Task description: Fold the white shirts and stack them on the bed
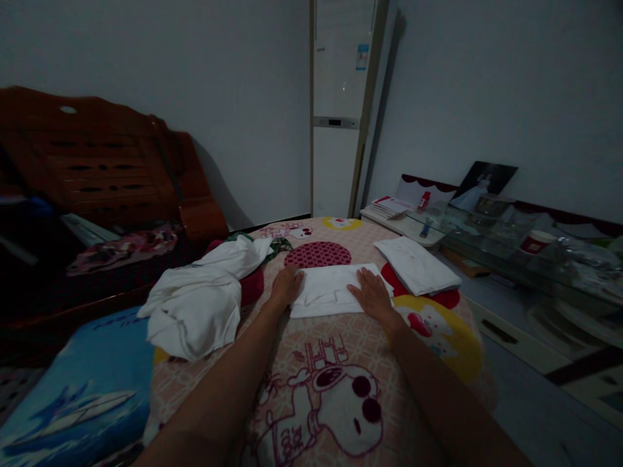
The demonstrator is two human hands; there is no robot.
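A folded white cloth (pixel 324 292) lies flat on the round, patterned tablecloth (pixel 292 350) in front of me. My left hand (pixel 288 285) rests at its left edge, fingers stretched forward. On the right part of the same cloth, my right hand (pixel 372 293) presses down with its fingers extended and the thumb apart. A second folded white cloth (pixel 413 264) sits to the right, beyond my right hand. To the left is a loose, crumpled heap of white cloth (pixel 195 305), apart from both hands.
A wooden bench (pixel 107 162) with fabric items stands at left, near a blue printed cover (pixel 87 389). Behind the table rises a tall white air conditioner (pixel 335 162). At right, a glass-topped cabinet (pixel 487 240) holds papers, a paper cup (pixel 535 242) and a photo (pixel 484 185).
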